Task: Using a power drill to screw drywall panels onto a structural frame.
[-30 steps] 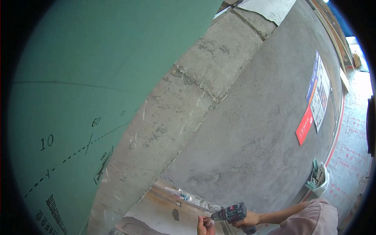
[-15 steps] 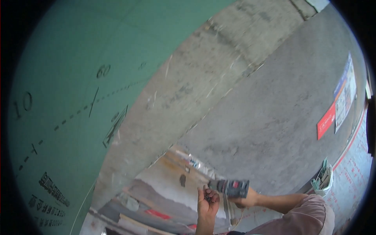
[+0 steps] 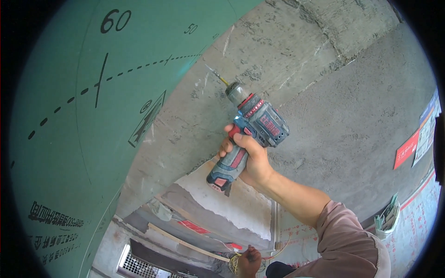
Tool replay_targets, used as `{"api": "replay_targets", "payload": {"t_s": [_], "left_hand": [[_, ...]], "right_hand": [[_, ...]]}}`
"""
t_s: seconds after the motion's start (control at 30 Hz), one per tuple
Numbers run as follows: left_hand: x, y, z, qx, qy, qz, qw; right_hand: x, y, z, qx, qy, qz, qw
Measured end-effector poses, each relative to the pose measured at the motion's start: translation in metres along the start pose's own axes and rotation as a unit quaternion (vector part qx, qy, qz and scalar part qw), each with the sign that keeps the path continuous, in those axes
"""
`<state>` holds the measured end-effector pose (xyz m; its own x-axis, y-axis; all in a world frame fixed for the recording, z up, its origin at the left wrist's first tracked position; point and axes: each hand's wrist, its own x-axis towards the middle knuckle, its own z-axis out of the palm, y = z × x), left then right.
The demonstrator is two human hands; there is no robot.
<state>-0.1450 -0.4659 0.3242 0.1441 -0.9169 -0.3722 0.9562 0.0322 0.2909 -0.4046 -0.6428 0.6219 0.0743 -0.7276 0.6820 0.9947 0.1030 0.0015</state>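
My right hand (image 3: pixel 248 150) is wrapped round the grip of a cordless drill driver (image 3: pixel 271 123), grey-blue with red trim, a finger at its red trigger. A yellow-shanked bit (image 3: pixel 224 80) points up and left from the chuck; whether a screw sits on its thin tip I cannot tell. That tip is close to the edge of a large green board (image 3: pixel 69 153) printed with black marks and a dashed line. Low in the view, my left hand (image 3: pixel 250 260) is closed in a fist, its contents mostly hidden; moments ago small dark screws showed in it.
Bare concrete (image 3: pixel 324 106) spans the middle and right. A white bag of board scraps (image 3: pixel 387 220) stands at the lower right, below a red and white poster (image 3: pixel 408 150). Yellow cable (image 3: pixel 234 263) lies by my left hand, and a grated window (image 3: pixel 143 265) is at the bottom.
My right hand has raised the drill driver up toward the green board, its bit now pointing up-left. My left hand has dropped lower and its fingers have closed. The view has shifted.
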Motion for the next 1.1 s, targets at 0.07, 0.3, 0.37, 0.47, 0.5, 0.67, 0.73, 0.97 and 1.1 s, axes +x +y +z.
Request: {"api": "replay_targets", "payload": {"t_s": [0.07,0.3,0.37,0.47,0.5,0.67,0.73,0.97,1.1], "left_hand": [[0.004,0.011,-0.027,0.019,-0.016,-0.025,0.999],[-0.001,-0.012,-0.001,0.030,0.010,-0.005,0.999],[0.001,-0.012,0.001,0.039,-0.004,-0.025,0.999],[0.004,-0.012,0.002,0.036,0.003,-0.027,0.999],[0.005,-0.012,0.001,0.037,0.003,-0.028,0.999],[0.003,-0.012,-0.003,0.033,0.032,-0.047,0.998],[0.003,-0.014,-0.003,0.022,0.033,-0.059,0.997],[-0.005,-0.019,0.001,0.066,0.027,-0.008,0.997],[0.008,-0.004,-0.026,0.074,0.023,-0.011,0.997]], "right_hand": [[0.010,0.008,0.001,0.007,-0.006,-0.002,1.000],[0.026,0.007,0.002,0.017,-0.007,-0.015,1.000],[0.027,0.005,0.004,0.010,-0.006,-0.012,1.000],[0.027,0.004,0.006,0.006,-0.008,-0.009,1.000],[0.027,0.004,0.005,0.006,-0.008,-0.009,1.000],[0.025,0.005,0.003,0.016,-0.026,-0.008,1.000],[0.024,0.005,0.005,0.018,-0.021,-0.006,1.000],[0.028,0.015,0.019,0.041,-0.020,-0.014,0.999],[0.035,0.016,0.018,0.027,-0.018,-0.026,0.999]]}}
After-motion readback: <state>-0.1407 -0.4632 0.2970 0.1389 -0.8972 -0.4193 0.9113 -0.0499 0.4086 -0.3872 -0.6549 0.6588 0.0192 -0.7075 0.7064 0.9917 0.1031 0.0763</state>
